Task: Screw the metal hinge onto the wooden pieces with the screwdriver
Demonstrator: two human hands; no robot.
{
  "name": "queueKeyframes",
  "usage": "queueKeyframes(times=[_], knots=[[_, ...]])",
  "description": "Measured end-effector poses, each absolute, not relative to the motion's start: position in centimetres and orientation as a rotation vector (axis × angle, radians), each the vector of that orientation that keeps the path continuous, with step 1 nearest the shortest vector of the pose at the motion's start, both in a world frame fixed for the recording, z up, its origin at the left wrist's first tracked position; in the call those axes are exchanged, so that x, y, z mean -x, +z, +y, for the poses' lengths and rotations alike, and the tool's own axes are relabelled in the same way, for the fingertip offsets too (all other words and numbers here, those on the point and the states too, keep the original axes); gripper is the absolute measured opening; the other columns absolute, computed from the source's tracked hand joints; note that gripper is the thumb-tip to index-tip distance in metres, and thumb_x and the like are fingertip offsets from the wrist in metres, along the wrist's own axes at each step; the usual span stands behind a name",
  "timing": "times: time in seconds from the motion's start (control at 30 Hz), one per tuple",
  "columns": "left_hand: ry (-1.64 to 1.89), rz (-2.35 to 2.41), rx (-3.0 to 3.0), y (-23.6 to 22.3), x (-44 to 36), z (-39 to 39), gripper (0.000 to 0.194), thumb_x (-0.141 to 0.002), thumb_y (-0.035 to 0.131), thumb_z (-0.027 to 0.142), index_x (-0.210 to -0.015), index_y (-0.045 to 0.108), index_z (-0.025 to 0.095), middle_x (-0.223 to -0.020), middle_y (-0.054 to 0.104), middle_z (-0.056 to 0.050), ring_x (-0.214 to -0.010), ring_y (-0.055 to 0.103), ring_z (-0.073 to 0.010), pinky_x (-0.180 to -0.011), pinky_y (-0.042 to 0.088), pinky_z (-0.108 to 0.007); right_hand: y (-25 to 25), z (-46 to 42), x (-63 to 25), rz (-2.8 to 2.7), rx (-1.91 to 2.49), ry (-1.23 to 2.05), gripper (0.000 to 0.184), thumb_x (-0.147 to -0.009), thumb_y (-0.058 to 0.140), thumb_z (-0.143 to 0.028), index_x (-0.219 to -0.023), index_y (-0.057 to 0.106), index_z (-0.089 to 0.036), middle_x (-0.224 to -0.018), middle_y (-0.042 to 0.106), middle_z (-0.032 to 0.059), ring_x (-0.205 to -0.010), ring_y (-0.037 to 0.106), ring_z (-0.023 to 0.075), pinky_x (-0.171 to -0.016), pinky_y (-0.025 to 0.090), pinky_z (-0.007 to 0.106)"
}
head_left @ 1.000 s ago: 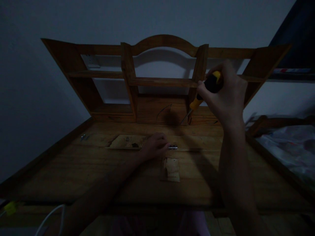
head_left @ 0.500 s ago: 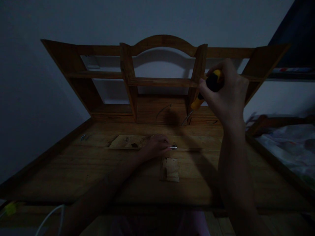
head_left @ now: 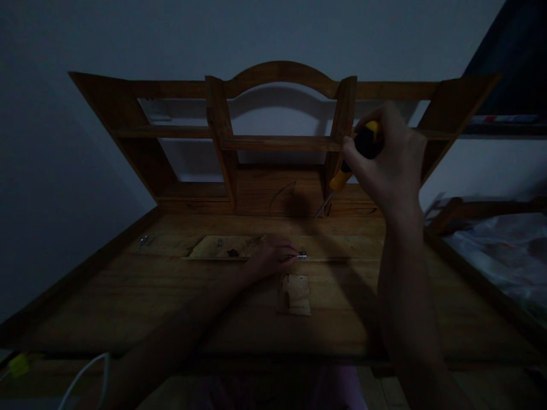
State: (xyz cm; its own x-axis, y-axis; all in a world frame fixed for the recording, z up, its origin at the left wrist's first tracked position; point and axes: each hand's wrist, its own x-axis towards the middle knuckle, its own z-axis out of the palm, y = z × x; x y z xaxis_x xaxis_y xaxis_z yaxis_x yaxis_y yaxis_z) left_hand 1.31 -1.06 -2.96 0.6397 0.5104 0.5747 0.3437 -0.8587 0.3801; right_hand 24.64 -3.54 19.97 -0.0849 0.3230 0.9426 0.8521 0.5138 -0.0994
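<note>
My right hand (head_left: 395, 165) is raised over the right part of the desk, fingers wrapped round a yellow-and-black screwdriver (head_left: 341, 180). The screwdriver's thin shaft slants down to the left, its tip in the air. On the desktop rests my left hand (head_left: 276, 255), fingers pinched together on a small shiny metal piece (head_left: 302, 255) that sticks out to the right. Dim light hides the exact shape of this piece. Just below the left hand lies a pale, torn-looking rectangular patch (head_left: 298, 295).
The wooden desk (head_left: 141, 307) carries a shelf unit (head_left: 280, 142) along its back. A peeled strip (head_left: 213, 246) with crumbs lies left of centre. Another small metal piece (head_left: 144, 240) is farther left. A white cable (head_left: 83, 373) loops at the front left, and plastic-covered things (head_left: 504, 250) are at right.
Both hands keep nearly the same place and grip. The whole view has shifted very slightly.
</note>
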Motion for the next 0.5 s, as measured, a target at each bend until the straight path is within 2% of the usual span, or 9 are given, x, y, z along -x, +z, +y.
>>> queueKeyframes(times=[0.17, 0.37, 0.5], knots=[[0.891, 0.604, -2.492, -4.0, -2.2, -1.1, 0.029, -0.099, 0.053, 0.024, -0.124, 0.068, 0.026, -0.130, 0.067, -0.003, -0.122, 0.063, -0.0187, -0.105, 0.052, -0.039, 19.8, -3.5, -24.4, -1.695, 1.047, -0.487, 0.016, -0.090, 0.054, -0.031, -0.106, 0.055, -0.027, -0.098, 0.065, 0.0059, -0.090, 0.062, 0.0269, -0.082, 0.045, 0.041], [0.883, 0.547, -2.366, -4.6, -2.1, -0.5, 0.027, -0.096, 0.057, 0.019, -0.119, 0.071, 0.024, -0.129, 0.067, -0.004, -0.121, 0.063, -0.0231, -0.107, 0.051, -0.041, 19.7, -3.5, -24.4, -1.714, 1.048, -0.446, 0.020, -0.090, 0.052, -0.032, -0.109, 0.055, -0.027, -0.098, 0.064, 0.0066, -0.092, 0.061, 0.0277, -0.082, 0.045, 0.041], [0.889, 0.586, -2.344, -4.5, -2.2, -0.4, 0.027, -0.097, 0.058, 0.022, -0.121, 0.069, 0.024, -0.129, 0.067, -0.005, -0.119, 0.064, -0.0217, -0.105, 0.052, -0.038, 19.8, -3.6, -24.6, -1.697, 1.060, -0.467, 0.019, -0.089, 0.054, -0.032, -0.107, 0.056, -0.026, -0.097, 0.065, 0.0060, -0.089, 0.061, 0.0265, -0.083, 0.045, 0.041]])
